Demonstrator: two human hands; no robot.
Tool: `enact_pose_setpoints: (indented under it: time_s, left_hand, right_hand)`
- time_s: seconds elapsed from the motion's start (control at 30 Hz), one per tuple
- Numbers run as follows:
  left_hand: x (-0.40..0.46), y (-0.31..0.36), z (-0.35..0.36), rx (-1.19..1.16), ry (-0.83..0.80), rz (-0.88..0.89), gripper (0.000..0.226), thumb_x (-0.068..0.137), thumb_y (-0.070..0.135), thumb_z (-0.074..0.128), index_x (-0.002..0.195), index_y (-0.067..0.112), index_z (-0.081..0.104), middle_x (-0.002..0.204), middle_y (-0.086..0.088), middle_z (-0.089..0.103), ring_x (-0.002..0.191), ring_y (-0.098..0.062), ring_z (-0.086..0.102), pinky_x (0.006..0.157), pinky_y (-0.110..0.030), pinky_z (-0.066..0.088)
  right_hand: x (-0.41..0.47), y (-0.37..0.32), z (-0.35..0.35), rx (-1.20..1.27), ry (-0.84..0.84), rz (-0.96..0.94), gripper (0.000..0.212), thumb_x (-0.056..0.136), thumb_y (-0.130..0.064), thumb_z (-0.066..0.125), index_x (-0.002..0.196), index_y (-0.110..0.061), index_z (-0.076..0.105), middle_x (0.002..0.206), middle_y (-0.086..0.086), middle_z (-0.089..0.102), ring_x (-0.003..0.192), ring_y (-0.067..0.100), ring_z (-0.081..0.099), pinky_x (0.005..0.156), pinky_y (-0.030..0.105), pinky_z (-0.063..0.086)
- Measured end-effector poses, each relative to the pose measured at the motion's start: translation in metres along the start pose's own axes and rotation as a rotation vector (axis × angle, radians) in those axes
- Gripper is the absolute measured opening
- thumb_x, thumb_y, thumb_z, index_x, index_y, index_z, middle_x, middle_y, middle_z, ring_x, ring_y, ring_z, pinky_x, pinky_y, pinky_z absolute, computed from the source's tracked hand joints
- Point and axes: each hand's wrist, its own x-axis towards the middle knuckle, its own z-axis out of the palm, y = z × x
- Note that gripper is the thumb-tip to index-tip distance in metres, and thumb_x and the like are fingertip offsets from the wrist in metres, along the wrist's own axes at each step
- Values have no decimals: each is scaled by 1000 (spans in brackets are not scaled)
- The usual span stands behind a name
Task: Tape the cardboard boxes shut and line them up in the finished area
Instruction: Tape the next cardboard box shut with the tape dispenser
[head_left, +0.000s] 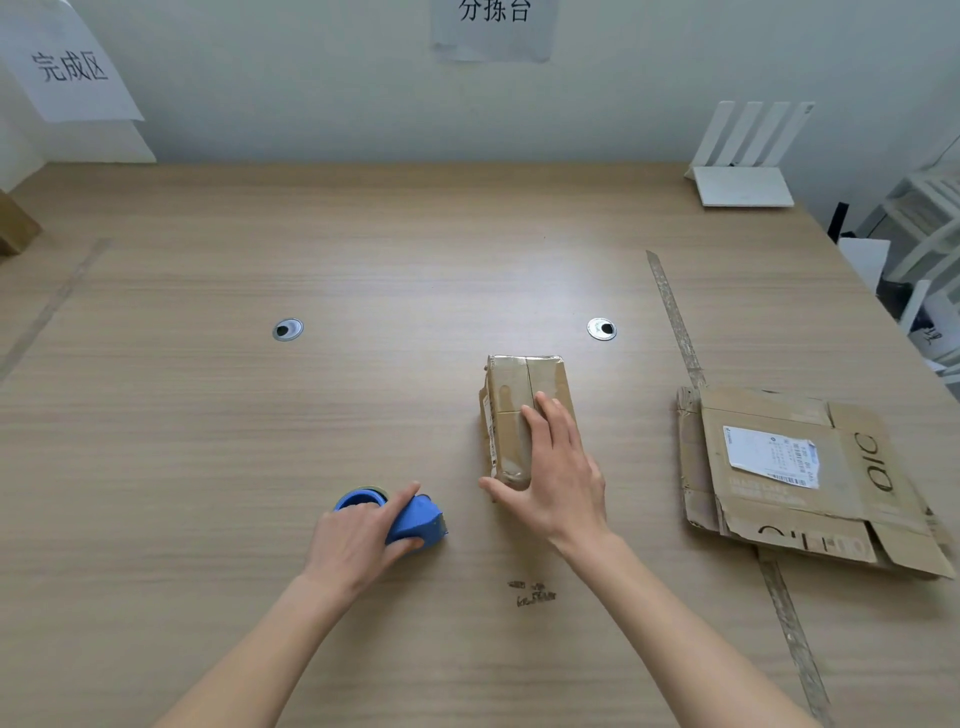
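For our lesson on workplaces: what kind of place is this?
Probably a parcel packing or sorting station: a taped cardboard box, a blue tape dispenser, and paper zone signs on the wall.

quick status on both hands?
Left hand: grips the blue tape dispenser on the table.
Right hand: open, fingers straight, resting flat on the small cardboard box, thumb against its near end.

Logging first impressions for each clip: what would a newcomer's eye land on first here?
Probably the blue tape dispenser near the front of the wooden table, gripped by the left hand. Just to its right, the right hand lies flat on a small taped cardboard box at mid-table. A flattened cardboard box with a white shipping label lies at the right edge.
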Motion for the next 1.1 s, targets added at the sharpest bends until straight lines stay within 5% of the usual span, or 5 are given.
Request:
enact_pose_setpoints:
  time_s: [0.17, 0.27, 0.4, 0.6, 1.1]
  left_hand:
    - [-1, 8, -11, 10, -89, -33, 79, 79, 88, 32, 147, 47, 30, 89, 7, 65, 82, -15, 63, 59, -29, 38]
    - [4, 10, -18, -68, 255, -16, 79, 87, 82, 20, 128, 30, 63, 74, 8, 63, 65, -18, 63, 53, -27, 41]
    - [25, 40, -39, -320, 480, 202, 51, 95, 61, 42, 132, 31, 60, 112, 6, 63, 92, -16, 62, 73, -33, 52]
    - [52, 83, -49, -542, 294, 345, 53, 93, 64, 47, 143, 47, 46, 161, 14, 27, 146, -11, 29, 111, -34, 37]
    - [65, 83, -17, -541, 482, 472, 42, 89, 47, 65, 125, 25, 70, 147, -4, 50, 135, -24, 46, 103, -35, 48]
  right_hand:
    - [7, 16, -29, 192, -281, -73, 98, 84, -72, 60, 161, -34, 14, 167, -23, -7, 151, -6, -11, 123, 39, 23]
    - [7, 35, -34, 422, -307, -114, 71, 94, -32, 60, 158, -31, 29, 167, -23, 8, 150, -11, -1, 127, 39, 16]
    - [2, 53, -34, 535, -248, -158, 61, 95, -6, 59, 151, -26, 45, 162, -24, 26, 149, -8, 19, 125, 39, 26]
    - [0, 79, -27, 475, -152, -226, 56, 96, -30, 69, 149, -23, 50, 163, -18, 30, 149, -2, 26, 121, 41, 33]
    - [5, 106, -10, 216, -7, -529, 56, 93, -43, 67, 143, -20, 57, 160, -4, 39, 145, 13, 42, 119, 30, 36]
